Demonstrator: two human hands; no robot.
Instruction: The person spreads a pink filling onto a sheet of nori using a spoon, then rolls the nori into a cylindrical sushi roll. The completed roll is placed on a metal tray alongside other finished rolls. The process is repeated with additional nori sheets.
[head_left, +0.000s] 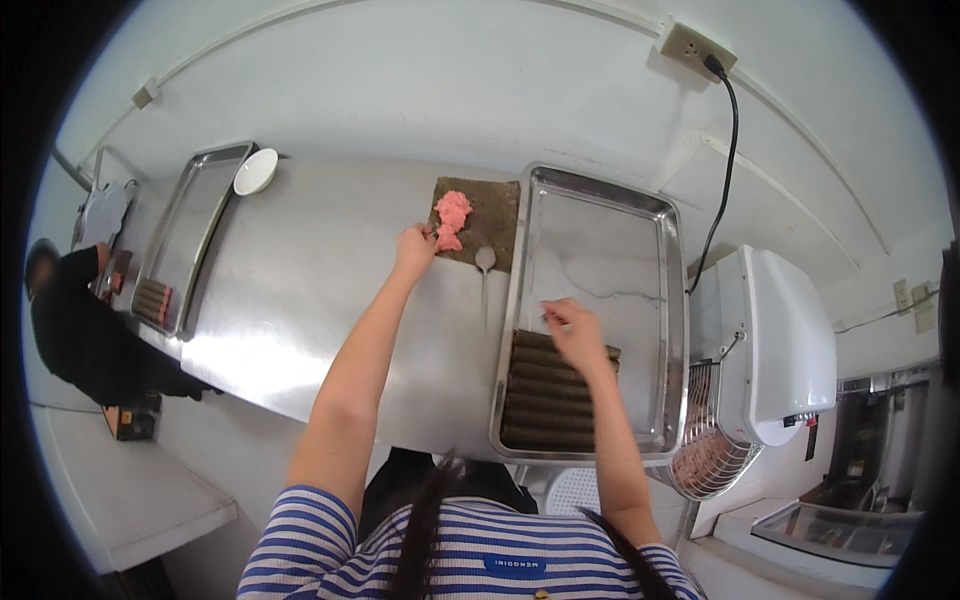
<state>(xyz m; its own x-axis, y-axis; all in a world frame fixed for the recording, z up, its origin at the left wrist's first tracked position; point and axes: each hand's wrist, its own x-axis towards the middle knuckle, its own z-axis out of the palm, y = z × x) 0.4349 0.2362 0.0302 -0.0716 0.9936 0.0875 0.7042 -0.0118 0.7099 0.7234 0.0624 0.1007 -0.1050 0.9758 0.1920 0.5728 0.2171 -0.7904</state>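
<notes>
A dark sheet of seaweed (490, 215) lies flat at the back of the steel table, with lumpy pink minced filling (453, 210) along its left part. My left hand (415, 250) is closed in a pinch at the sheet's left edge, beside the filling. A metal spoon (485, 262) rests with its bowl on the sheet and its handle toward me. My right hand (575, 335) is over the metal tray (514, 300), just above several dark seaweed rolls (550, 395) lined up in its near part. Its fingers are curled together, slightly blurred; what is between them cannot be made out.
Another tray (205, 235), holding several rolls with pink ends, stands at the left beside a white bowl (256, 172). A person in black (75, 320) works at the far left. Right of my tray is a white machine with a wire guard (765, 345); a black cord (733, 150) hangs from the wall.
</notes>
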